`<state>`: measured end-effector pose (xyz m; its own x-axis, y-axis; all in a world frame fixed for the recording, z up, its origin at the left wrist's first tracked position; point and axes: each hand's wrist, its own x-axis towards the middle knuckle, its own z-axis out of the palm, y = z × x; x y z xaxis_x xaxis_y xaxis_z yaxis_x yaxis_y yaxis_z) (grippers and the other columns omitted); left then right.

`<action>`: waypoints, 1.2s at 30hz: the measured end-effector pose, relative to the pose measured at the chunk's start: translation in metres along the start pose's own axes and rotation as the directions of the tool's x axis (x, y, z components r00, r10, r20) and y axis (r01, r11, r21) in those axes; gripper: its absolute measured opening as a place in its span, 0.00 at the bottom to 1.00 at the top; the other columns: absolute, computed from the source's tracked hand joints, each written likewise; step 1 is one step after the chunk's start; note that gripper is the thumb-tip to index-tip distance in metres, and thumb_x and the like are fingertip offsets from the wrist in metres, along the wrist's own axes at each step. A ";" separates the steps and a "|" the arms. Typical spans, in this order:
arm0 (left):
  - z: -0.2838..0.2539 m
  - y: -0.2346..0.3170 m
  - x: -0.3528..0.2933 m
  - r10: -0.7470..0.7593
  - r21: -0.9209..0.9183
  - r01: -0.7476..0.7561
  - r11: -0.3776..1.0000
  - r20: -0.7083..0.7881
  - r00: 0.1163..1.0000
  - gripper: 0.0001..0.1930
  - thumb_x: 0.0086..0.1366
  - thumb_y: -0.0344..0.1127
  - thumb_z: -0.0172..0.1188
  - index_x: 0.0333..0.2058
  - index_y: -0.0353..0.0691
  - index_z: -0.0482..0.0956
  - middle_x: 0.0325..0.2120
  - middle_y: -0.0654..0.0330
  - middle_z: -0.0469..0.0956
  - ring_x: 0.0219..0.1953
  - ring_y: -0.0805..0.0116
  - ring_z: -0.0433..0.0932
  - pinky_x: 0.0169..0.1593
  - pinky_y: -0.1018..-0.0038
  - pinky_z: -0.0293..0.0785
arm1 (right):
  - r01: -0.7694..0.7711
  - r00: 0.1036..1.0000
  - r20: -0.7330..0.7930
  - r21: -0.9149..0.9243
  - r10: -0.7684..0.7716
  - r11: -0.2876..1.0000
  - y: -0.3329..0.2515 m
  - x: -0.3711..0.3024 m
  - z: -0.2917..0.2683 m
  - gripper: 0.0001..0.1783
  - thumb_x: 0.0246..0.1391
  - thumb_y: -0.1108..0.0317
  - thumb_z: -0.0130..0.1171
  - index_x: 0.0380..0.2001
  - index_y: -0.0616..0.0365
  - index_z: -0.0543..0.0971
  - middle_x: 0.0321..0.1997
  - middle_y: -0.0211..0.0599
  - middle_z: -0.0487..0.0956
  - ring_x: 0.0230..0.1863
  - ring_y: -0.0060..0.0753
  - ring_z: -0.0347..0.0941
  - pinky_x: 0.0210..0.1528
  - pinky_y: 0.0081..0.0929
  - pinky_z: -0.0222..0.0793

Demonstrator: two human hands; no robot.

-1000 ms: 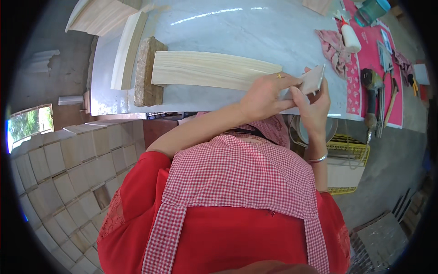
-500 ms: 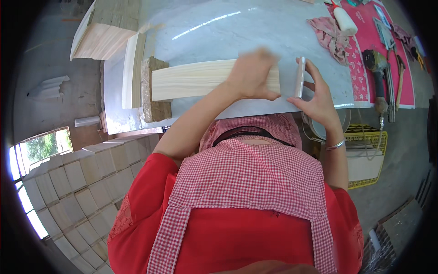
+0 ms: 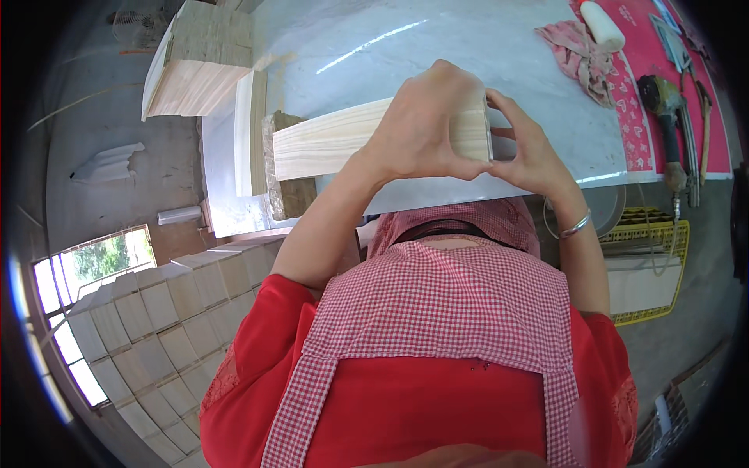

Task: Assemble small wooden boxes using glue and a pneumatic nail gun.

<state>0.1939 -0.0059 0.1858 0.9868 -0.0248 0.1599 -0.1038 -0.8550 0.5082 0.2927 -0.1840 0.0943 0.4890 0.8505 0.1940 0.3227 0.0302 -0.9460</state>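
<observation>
A long pale wooden piece [image 3: 320,146] lies across the table, its left end against a rough brown block [image 3: 287,195]. My left hand [image 3: 421,125] is closed over it near its right end, thumb on the near edge and fingers on the far side. My right hand [image 3: 534,156] grips a thin whitish panel [image 3: 489,136] by its near and far edges, thumb and fingers bent around it. The panel stands on edge at the right end of the wooden piece, looking pressed against it. Only its narrow edge shows, and the left fingertips are partly hidden.
Stacked wooden pieces [image 3: 207,51] and an upright board [image 3: 250,136] stand at the left. Rightward lie a pink rag [image 3: 581,62], a white bottle [image 3: 603,27], an air tool [image 3: 663,113] with a hose and a hammer [image 3: 704,129]. A yellow crate [image 3: 651,310] sits below the table's right side.
My right hand has brought the panel leftward to the end of the wooden piece; before, a gap lay between them. My left hand stays on the wood. The whole view has shifted slightly.
</observation>
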 end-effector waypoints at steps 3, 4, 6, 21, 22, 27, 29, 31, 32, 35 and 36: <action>0.002 -0.001 0.002 -0.002 0.004 0.002 1.000 0.003 1.000 0.45 0.35 0.48 0.77 0.52 0.33 0.71 0.47 0.49 0.72 0.47 0.48 0.75 0.50 0.60 0.73 | -0.004 1.000 -0.002 0.002 0.004 1.000 0.002 0.000 0.000 0.53 0.37 0.71 0.75 0.67 0.56 0.59 0.66 0.42 0.67 0.66 0.45 0.65 0.59 0.41 0.74; 0.003 -0.002 0.003 -0.004 0.007 0.004 1.000 0.001 1.000 0.44 0.35 0.48 0.77 0.52 0.33 0.71 0.47 0.49 0.72 0.47 0.48 0.75 0.50 0.60 0.73 | -0.004 1.000 0.000 0.000 0.004 1.000 0.003 0.000 0.000 0.53 0.37 0.71 0.75 0.67 0.56 0.59 0.66 0.42 0.67 0.66 0.45 0.65 0.59 0.41 0.74; 0.003 -0.003 0.004 -0.005 0.003 0.005 1.000 0.010 1.000 0.44 0.35 0.48 0.77 0.52 0.33 0.71 0.47 0.50 0.72 0.47 0.49 0.75 0.50 0.60 0.73 | -0.004 1.000 -0.003 0.004 0.004 1.000 0.001 0.000 0.000 0.53 0.37 0.71 0.75 0.67 0.56 0.59 0.66 0.42 0.67 0.65 0.46 0.66 0.59 0.41 0.74; 0.006 -0.006 0.002 -0.011 -0.018 0.011 1.000 0.010 1.000 0.44 0.34 0.49 0.77 0.51 0.32 0.72 0.46 0.49 0.72 0.46 0.49 0.74 0.49 0.60 0.71 | 0.011 1.000 -0.005 -0.022 -0.012 1.000 -0.001 0.001 0.001 0.52 0.37 0.72 0.74 0.67 0.57 0.60 0.65 0.44 0.67 0.63 0.47 0.68 0.58 0.40 0.75; 0.006 -0.007 0.002 -0.010 -0.019 0.010 1.000 0.009 1.000 0.44 0.34 0.48 0.77 0.51 0.32 0.72 0.46 0.49 0.72 0.46 0.49 0.74 0.49 0.60 0.71 | 0.013 1.000 -0.007 -0.021 -0.013 1.000 -0.001 0.001 0.001 0.52 0.37 0.72 0.74 0.67 0.57 0.60 0.65 0.44 0.67 0.63 0.47 0.68 0.57 0.40 0.75; 0.006 -0.007 0.003 -0.012 -0.024 0.012 1.000 0.009 1.000 0.44 0.34 0.48 0.77 0.51 0.33 0.72 0.46 0.50 0.73 0.46 0.49 0.74 0.49 0.60 0.70 | 0.019 1.000 -0.010 -0.020 -0.019 1.000 0.000 0.002 0.001 0.52 0.36 0.73 0.74 0.67 0.56 0.60 0.65 0.44 0.67 0.63 0.47 0.68 0.57 0.40 0.75; 0.007 -0.008 0.002 -0.014 -0.025 0.014 1.000 0.010 1.000 0.44 0.34 0.48 0.77 0.51 0.33 0.72 0.46 0.50 0.73 0.46 0.49 0.74 0.49 0.60 0.70 | 0.020 1.000 -0.010 -0.018 -0.021 1.000 0.000 0.002 0.001 0.51 0.36 0.73 0.74 0.67 0.56 0.60 0.65 0.44 0.67 0.63 0.47 0.68 0.57 0.40 0.75; 0.008 -0.008 0.002 -0.020 -0.019 0.020 1.000 0.007 1.000 0.44 0.33 0.48 0.77 0.51 0.33 0.72 0.46 0.50 0.72 0.47 0.50 0.74 0.49 0.60 0.70 | 0.025 1.000 -0.016 -0.019 -0.025 1.000 0.000 0.002 0.002 0.51 0.36 0.72 0.74 0.66 0.56 0.61 0.65 0.44 0.67 0.63 0.47 0.68 0.56 0.40 0.76; 0.009 -0.008 0.001 -0.022 -0.016 0.022 1.000 0.006 1.000 0.45 0.33 0.48 0.77 0.51 0.33 0.72 0.46 0.50 0.72 0.47 0.50 0.74 0.49 0.60 0.70 | 0.027 0.999 -0.019 -0.019 -0.027 0.999 0.000 0.001 0.003 0.51 0.36 0.72 0.74 0.66 0.56 0.61 0.65 0.43 0.67 0.63 0.47 0.68 0.56 0.40 0.76; 0.010 -0.007 0.002 -0.035 0.003 0.035 0.999 0.014 0.999 0.45 0.32 0.48 0.77 0.51 0.33 0.72 0.46 0.50 0.72 0.48 0.50 0.74 0.49 0.60 0.70 | -0.002 1.000 -0.008 -0.001 0.002 1.000 -0.001 0.001 0.002 0.51 0.38 0.73 0.73 0.67 0.56 0.60 0.66 0.44 0.67 0.64 0.48 0.67 0.59 0.40 0.74; 0.010 -0.007 0.003 -0.041 0.011 0.041 0.999 0.018 0.999 0.45 0.32 0.49 0.77 0.51 0.33 0.72 0.46 0.50 0.72 0.48 0.50 0.74 0.49 0.61 0.70 | -0.017 1.000 -0.004 0.008 0.017 1.000 -0.002 0.000 0.002 0.51 0.38 0.73 0.72 0.68 0.56 0.59 0.66 0.45 0.66 0.65 0.48 0.66 0.60 0.41 0.72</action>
<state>0.1986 -0.0052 0.1743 0.9923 0.0006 0.1236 -0.0624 -0.8608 0.5050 0.2902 -0.1827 0.0957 0.4976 0.8487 0.1792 0.3081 0.0201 -0.9511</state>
